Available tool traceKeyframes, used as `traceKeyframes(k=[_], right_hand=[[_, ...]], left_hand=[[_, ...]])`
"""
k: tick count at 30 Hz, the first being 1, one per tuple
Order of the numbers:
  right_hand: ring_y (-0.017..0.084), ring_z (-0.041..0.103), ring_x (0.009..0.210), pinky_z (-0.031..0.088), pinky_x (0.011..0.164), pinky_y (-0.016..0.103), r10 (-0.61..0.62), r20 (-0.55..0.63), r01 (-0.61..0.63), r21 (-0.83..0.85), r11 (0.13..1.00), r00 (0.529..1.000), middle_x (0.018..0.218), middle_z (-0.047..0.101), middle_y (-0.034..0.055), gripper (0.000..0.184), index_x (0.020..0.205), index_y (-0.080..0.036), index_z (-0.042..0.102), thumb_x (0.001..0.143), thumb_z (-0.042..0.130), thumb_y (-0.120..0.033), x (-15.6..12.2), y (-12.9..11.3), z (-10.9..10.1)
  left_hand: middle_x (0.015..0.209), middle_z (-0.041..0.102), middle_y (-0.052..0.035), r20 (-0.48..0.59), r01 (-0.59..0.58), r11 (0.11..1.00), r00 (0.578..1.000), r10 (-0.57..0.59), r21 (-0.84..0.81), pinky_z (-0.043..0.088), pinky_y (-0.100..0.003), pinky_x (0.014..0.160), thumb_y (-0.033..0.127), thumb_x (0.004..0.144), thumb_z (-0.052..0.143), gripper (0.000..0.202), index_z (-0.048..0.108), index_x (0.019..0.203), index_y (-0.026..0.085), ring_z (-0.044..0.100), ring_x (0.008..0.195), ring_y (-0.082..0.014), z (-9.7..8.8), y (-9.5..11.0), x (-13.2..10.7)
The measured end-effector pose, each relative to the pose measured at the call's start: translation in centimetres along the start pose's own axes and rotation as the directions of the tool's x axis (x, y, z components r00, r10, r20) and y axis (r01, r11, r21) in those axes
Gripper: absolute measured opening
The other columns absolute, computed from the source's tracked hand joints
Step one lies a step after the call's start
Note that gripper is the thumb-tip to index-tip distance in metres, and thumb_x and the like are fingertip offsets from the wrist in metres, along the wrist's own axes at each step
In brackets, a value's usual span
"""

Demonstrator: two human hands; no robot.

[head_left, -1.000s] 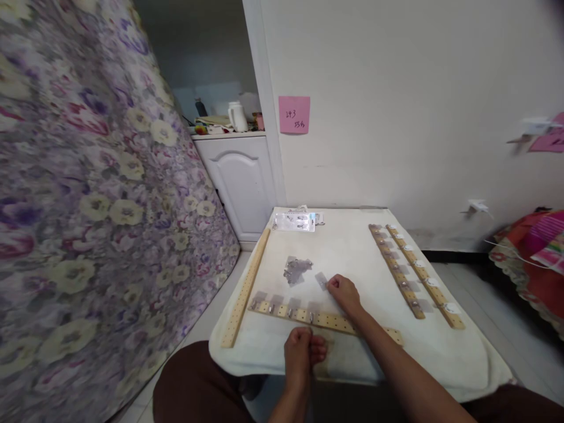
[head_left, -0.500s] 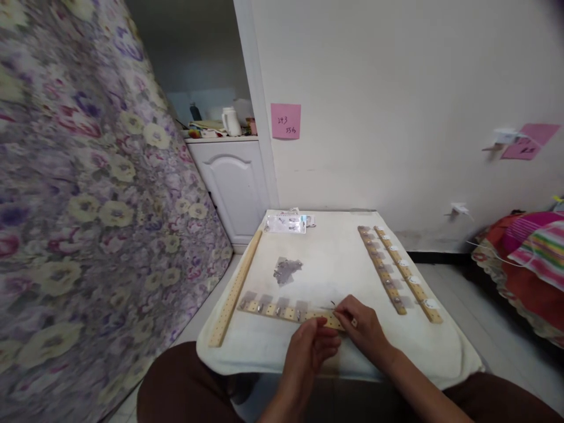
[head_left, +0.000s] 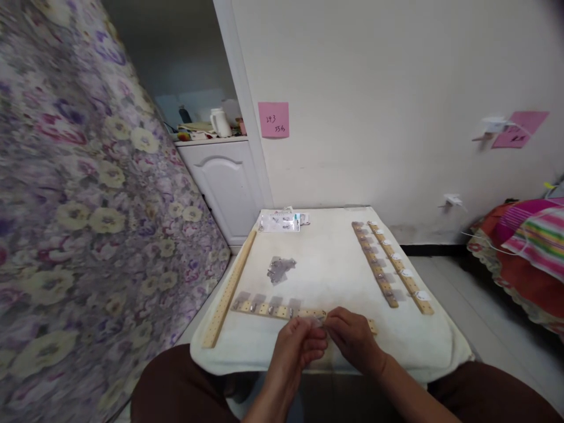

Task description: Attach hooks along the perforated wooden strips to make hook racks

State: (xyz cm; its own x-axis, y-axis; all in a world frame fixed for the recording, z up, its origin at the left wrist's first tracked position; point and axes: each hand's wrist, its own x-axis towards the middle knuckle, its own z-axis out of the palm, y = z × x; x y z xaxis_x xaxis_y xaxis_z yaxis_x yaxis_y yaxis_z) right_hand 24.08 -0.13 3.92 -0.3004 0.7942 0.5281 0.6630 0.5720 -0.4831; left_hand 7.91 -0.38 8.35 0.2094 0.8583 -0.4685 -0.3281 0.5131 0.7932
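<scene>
My left hand (head_left: 297, 343) and my right hand (head_left: 350, 338) meet fingertip to fingertip over the near end of a perforated wooden strip (head_left: 282, 311) that lies across the front of the cloth-covered table (head_left: 335, 270). Both hands pinch a small clear packet (head_left: 318, 322) between them; what it contains is too small to tell. Several small clear packets with metal pieces are fixed along the strip's left part. A loose pile of such packets (head_left: 279, 268) lies further back on the cloth.
A bare wooden strip (head_left: 229, 291) lies along the table's left edge. Two fitted strips (head_left: 388, 264) lie at the right. A clear package (head_left: 279, 222) sits at the back. A flowered mattress (head_left: 79, 194) stands to the left. A pink note (head_left: 274, 120) hangs on the wall.
My right hand came back from the middle of the table with a small packet to the strip's near end. My left hand rose to meet it. The view shifted left.
</scene>
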Motion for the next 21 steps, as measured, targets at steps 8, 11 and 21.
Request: traceKeyframes(k=[8, 11, 21], right_hand=[[0.015, 0.053, 0.073, 0.043, 0.065, 0.026, 0.064, -0.134, -0.027, 0.262, 0.965, 0.989, 0.083, 0.056, 0.0051, 0.017, 0.094, -0.019, 0.056, 0.081, 0.045, -0.017, 0.2, -0.7, -1.1], [0.013, 0.048, 0.061, 0.039, 0.057, 0.024, 0.306, -0.071, -0.25, 0.42, 0.873, 0.949, 0.071, 0.054, 0.0014, 0.012, 0.086, -0.018, 0.057, 0.082, 0.048, -0.025, 0.8, -0.5, -1.4], [0.006, 0.038, 0.043, 0.028, 0.041, 0.019, 0.409, 0.365, -0.531, 0.724, 0.44, 0.836, 0.055, 0.051, -0.0047, 0.023, 0.07, -0.016, 0.053, 0.071, 0.064, -0.037, 1.1, 0.5, -0.1]], left_hand=[[0.047, 0.056, 0.0047, 0.027, -0.195, 0.861, 0.978, 0.207, 0.471, 0.031, -0.016, 0.031, 0.032, 0.073, 0.052, 0.016, 0.047, 0.069, 0.018, 0.048, 0.032, -0.0082, -1.6, 1.1, 1.1], [0.045, 0.053, 0.0055, 0.089, -0.231, 0.755, 0.97, 0.224, 0.613, 0.031, -0.017, 0.031, 0.031, 0.074, 0.049, 0.015, 0.049, 0.066, 0.018, 0.046, 0.031, -0.0078, -1.7, 1.1, 1.2], [0.046, 0.053, 0.0052, 0.138, -0.281, 0.709, 0.957, 0.253, 0.647, 0.03, -0.018, 0.032, 0.034, 0.074, 0.051, 0.02, 0.047, 0.063, 0.019, 0.046, 0.031, -0.0084, -0.2, 1.3, 0.9]])
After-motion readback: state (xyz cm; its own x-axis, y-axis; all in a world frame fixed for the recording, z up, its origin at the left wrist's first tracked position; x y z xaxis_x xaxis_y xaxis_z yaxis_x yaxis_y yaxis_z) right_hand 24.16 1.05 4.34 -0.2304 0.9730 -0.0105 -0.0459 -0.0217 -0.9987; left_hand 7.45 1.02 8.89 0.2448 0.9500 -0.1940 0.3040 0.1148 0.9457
